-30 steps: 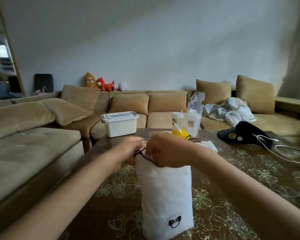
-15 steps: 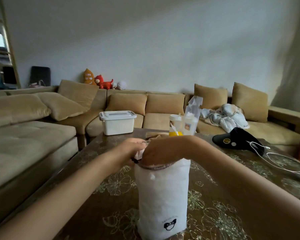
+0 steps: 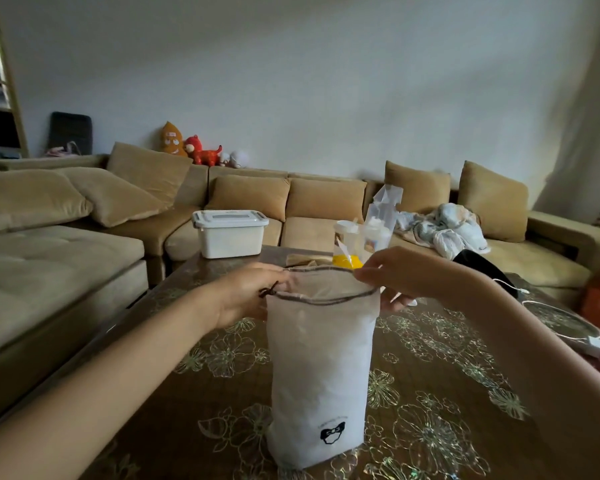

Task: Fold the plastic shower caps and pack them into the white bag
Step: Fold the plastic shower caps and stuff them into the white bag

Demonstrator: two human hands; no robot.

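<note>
Where half a second ago they were bunched together, the left hand and right hand now sit apart, each pinching the brown-corded rim of the tall white fabric drawstring bag, stretching its mouth wide. It stands upright near the front edge of the brown floral-patterned table. No plastic shower caps show; the inside is hidden. Looks opened for packing, not cinched.

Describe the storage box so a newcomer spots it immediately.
Start at the floral-patterned table in front of the tan sofa. At its far left edge sits the storage box. It alone is a squat rectangular white tub with a lid, unlike the tall soft white bag nearby.
</note>
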